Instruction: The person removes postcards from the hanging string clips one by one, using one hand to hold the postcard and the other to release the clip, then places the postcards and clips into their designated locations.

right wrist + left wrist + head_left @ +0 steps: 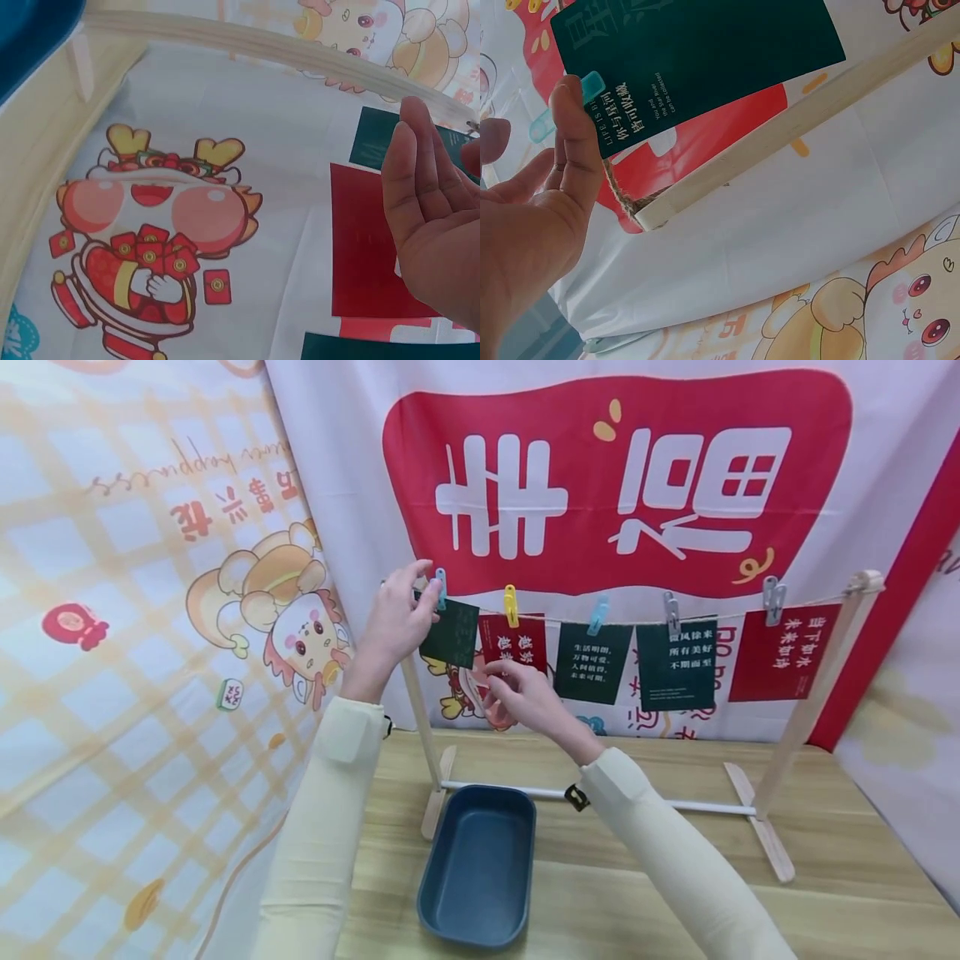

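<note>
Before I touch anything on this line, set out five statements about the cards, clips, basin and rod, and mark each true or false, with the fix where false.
1. The leftmost card is red. False: it is dark green.
2. The yellow clip is on a red card. True.
3. The blue basin stands by the right-hand foot of the wooden frame. False: it stands by the left-hand foot.
4. The left grip is close to the blue clip on the leftmost card. True.
5. The white rod stands upright. False: it runs crosswise, low on the frame.
</note>
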`<action>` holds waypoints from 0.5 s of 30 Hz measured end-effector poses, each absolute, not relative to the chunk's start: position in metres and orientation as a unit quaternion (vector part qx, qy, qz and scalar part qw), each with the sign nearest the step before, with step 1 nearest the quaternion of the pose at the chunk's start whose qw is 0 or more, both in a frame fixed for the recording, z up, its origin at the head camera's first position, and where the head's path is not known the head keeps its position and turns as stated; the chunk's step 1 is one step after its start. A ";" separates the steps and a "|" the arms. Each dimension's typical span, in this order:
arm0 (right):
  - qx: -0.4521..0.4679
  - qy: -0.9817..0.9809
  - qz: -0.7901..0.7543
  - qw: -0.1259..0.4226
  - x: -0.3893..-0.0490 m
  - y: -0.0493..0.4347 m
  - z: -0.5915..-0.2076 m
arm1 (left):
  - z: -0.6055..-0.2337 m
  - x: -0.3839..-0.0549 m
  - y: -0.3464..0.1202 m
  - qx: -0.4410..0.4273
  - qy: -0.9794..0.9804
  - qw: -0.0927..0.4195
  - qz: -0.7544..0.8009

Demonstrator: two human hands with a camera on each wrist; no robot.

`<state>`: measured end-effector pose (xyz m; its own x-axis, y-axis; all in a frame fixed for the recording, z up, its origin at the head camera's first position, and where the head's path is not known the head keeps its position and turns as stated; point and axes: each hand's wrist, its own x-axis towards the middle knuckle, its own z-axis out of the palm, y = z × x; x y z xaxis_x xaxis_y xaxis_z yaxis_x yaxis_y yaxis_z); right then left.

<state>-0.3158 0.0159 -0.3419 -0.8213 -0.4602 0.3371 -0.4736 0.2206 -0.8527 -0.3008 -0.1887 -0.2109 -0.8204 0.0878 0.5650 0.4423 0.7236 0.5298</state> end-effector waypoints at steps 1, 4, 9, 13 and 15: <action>0.298 -0.780 0.551 0.001 -0.317 0.014 -0.341 | -0.210 -0.302 -0.189 -0.148 -0.891 0.260 -0.342; 0.297 -0.782 0.548 -0.001 -0.320 0.010 -0.340 | -0.209 -0.306 -0.191 -0.143 -0.893 0.252 -0.345; 0.294 -0.787 0.542 0.023 -0.324 0.004 -0.337 | -0.208 -0.311 -0.192 -0.134 -0.891 0.243 -0.361; 0.283 -0.793 0.539 0.029 -0.325 0.002 -0.337 | -0.208 -0.315 -0.192 -0.130 -0.888 0.242 -0.370; 0.279 -0.796 0.536 0.031 -0.325 0.002 -0.337 | -0.208 -0.316 -0.192 -0.126 -0.889 0.238 -0.370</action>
<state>-0.3250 0.0018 -0.3367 -0.8419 -0.4121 0.3483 -0.4777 0.2689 -0.8364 -0.3157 -0.1925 -0.2085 -0.8542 0.0485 0.5176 0.4013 0.6945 0.5972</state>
